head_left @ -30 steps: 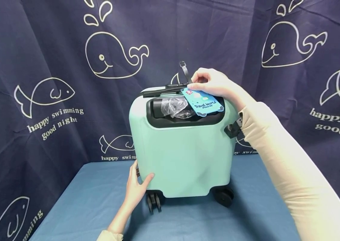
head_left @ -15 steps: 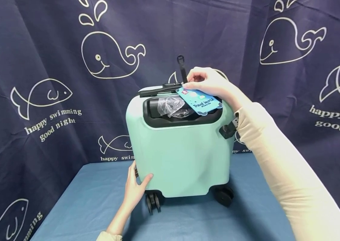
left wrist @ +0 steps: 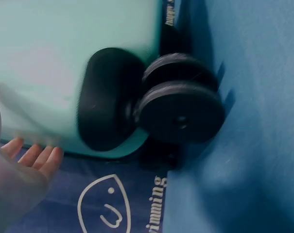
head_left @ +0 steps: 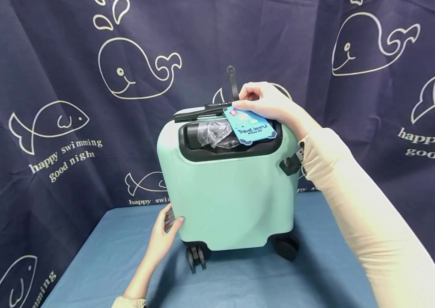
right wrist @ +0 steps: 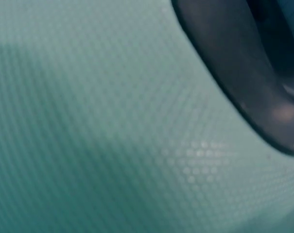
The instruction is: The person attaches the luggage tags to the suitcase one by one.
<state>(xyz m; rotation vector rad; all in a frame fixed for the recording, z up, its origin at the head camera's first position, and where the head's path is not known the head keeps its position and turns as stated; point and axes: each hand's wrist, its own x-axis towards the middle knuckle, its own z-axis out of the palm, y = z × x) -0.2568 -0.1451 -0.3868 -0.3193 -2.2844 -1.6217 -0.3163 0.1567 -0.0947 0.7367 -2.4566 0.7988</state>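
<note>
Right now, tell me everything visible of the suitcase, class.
The suitcase is mint green, apparently hard plastic, finely textured. It stands roughly upright on black wheels, on a blue surface. Its black recess shows clear plastic wrap; a blue tag overlaps it. The right hand is at its top; the left hand is by its side, contact unclear.

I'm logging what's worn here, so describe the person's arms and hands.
The right sleeve is long, plain and cream, with creases, and reaches the wrist, where a small black part with a silvery plug-like end shows. Of the left sleeve, only a cream end shows. The left hand and right hand wear no gloves.
</note>
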